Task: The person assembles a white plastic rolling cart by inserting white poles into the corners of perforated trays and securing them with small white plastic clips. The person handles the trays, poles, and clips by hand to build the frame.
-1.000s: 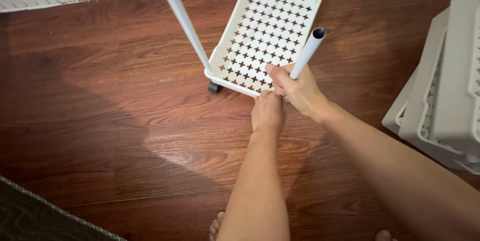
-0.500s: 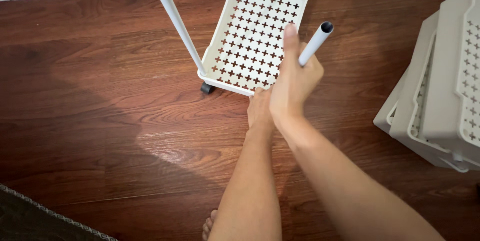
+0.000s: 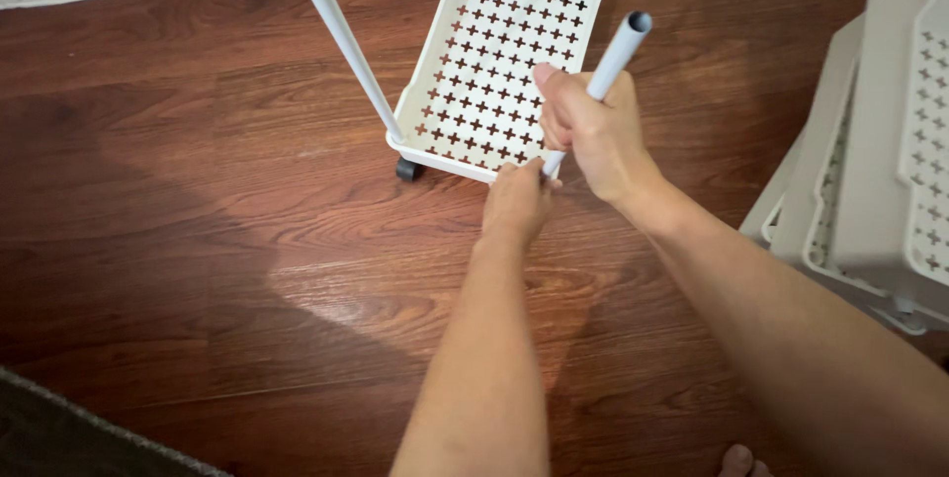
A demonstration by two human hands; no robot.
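1. Head view looks down on your two bare arms reaching over a dark wooden floor (image 3: 198, 269)
2. Your right hand (image 3: 593, 136) is closed in a fist around a grey tube (image 3: 618, 50), thumb up along it; the tube leans and its open end points up toward the camera
3. Your left hand (image 3: 516, 202) sits just below the right, fingers pinched together at the tube's lower end, where it meets the near right corner of a white tray (image 3: 435, 82)
4. That tray stands on the floor near its far edge; its bottom is pierced with cross-shaped holes
5. A second grey tube (image 3: 346, 42) rises tilted from the tray's near left corner, free of both hands
6. A small black caster (image 3: 407, 170) shows under that same corner, touching the floor
7. More white trays (image 3: 870, 141) of the same kind are stacked at the floor's right edge, well apart from your hands
8. A dark rug (image 3: 59, 433) covers the near left corner of the floor, and your toes (image 3: 739, 461) show at the near edge
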